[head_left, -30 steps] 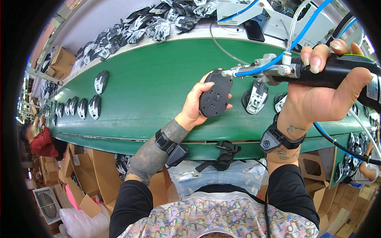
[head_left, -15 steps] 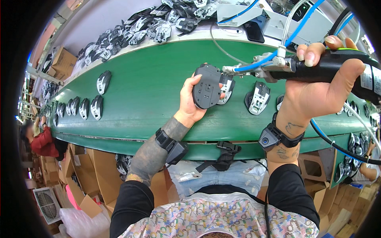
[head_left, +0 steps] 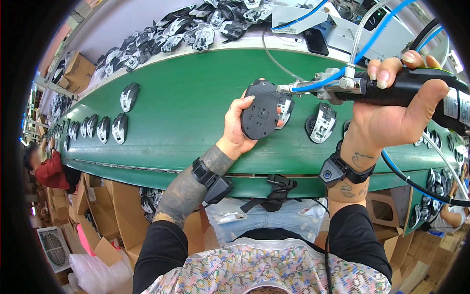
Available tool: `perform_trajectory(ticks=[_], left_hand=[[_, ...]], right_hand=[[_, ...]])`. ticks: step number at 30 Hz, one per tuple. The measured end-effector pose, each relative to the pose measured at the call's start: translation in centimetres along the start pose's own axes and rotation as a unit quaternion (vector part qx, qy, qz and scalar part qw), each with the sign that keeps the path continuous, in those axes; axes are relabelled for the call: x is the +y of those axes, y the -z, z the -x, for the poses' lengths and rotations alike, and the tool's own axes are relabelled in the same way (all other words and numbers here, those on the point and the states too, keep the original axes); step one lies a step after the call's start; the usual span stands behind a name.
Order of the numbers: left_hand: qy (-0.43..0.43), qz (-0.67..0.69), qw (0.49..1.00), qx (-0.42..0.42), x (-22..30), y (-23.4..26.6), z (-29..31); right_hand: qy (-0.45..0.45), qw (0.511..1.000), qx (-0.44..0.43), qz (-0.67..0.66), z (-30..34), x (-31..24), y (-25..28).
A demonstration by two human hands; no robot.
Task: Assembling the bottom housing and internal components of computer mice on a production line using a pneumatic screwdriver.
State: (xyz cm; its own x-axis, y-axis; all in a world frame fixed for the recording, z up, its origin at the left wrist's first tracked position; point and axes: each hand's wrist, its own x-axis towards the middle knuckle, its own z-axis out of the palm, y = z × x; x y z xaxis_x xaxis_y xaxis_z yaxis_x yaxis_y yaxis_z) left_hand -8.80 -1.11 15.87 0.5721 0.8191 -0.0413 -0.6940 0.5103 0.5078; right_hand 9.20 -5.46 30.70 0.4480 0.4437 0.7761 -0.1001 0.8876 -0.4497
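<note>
My left hand [head_left: 237, 122] is wrapped round a black computer mouse [head_left: 259, 110], held underside up above the green work surface. In my right hand [head_left: 384, 105] is a black-bodied power screwdriver [head_left: 411, 88], with a metal nose and blue and clear hoses. Its tip lies at the upper right edge of the mouse; whether it touches cannot be made out. Just behind the held mouse, a grey-and-white opened mouse [head_left: 285, 110] is partly hidden. Another half-assembled mouse [head_left: 321, 123] lies to the right of it, under the screwdriver.
Several mouse bodies [head_left: 119, 128] stand in a row on the green belt [head_left: 196, 108] at left. A heap of mouse shells [head_left: 203, 36] covers the back ledge, beside a dark phone [head_left: 316, 41]. Cardboard boxes [head_left: 128, 210] stand below the front edge. A person in red [head_left: 49, 169] is at far left.
The held mouse and the screwdriver have shifted only slightly, a little to the right and down in the view. Both hands keep their grips.
</note>
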Motion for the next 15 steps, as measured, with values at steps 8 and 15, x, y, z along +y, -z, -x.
perform_trajectory(ticks=[8,15], left_hand=[[-0.038,-0.056,0.997,0.046,0.7,0.3,-0.4],[-0.088,-0.044,0.984,0.150,2.0,2.8,-2.0]], right_hand=[[-0.018,1.000,-0.005,0.007,0.2,0.1,-0.5],[-0.053,0.991,-0.082,-0.097,0.9,-0.5,-0.8]])
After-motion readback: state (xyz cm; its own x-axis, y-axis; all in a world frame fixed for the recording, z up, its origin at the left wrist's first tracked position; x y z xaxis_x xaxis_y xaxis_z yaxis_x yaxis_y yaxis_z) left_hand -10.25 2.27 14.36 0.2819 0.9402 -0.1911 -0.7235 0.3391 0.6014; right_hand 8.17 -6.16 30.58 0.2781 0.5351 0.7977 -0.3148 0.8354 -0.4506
